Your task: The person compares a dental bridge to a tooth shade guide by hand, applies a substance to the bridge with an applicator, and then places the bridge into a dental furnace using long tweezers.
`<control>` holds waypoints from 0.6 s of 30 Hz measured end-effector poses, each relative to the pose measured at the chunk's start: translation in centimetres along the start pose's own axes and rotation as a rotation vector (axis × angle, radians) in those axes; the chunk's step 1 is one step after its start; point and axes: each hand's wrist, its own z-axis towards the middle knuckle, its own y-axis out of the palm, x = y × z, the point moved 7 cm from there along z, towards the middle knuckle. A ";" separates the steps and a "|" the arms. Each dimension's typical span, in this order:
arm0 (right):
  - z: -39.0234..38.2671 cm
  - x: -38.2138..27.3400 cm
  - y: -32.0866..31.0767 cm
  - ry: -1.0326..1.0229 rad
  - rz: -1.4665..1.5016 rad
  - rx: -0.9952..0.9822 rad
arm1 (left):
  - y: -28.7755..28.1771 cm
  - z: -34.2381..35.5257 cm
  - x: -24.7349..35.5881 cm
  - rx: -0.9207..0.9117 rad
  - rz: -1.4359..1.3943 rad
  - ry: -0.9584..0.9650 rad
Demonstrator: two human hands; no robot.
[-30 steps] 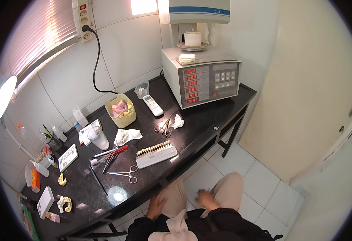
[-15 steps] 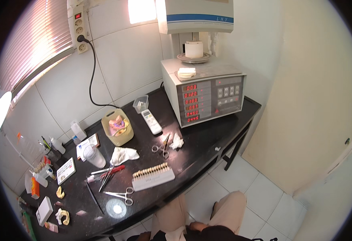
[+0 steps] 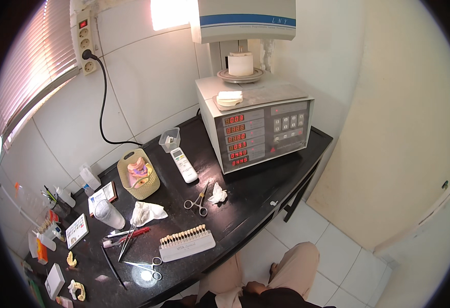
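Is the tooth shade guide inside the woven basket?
No, the shade guide lies on the black table, nearer its front edge than the woven basket.

Toward six o'clock in view, the right hand [image 3: 256, 287] lies by the lap [image 3: 221, 277]; a tooth-shade guide [image 3: 188, 248] sits at seven on the black table [image 3: 253, 197], the furnace [image 3: 261, 131] at one.

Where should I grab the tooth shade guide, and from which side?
Probably best: pinch the tooth shade guide by its pale grey bar, coming from your own side. The bar's long, straight edge faces you, while the tooth-coloured tabs line its far edge, so this should avoid them.
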 end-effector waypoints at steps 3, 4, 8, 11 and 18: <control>1.8 -0.1 0.8 -0.057 -0.081 -0.014 | -0.1 -0.2 -0.5 0.017 0.028 -0.006; 1.9 0.0 1.1 -0.054 -0.070 -0.022 | -0.4 -0.1 -0.3 0.012 0.055 -0.016; 1.1 -1.3 1.5 -0.059 -0.099 -0.058 | -1.1 -0.3 -0.9 0.020 0.135 -0.047; -0.5 -2.9 1.7 -0.241 -0.248 -0.043 | -1.3 -0.9 -1.9 0.022 0.190 -0.079; -3.2 -6.5 1.8 -0.330 -0.116 0.092 | -1.2 -2.1 -4.7 -0.021 0.359 -0.105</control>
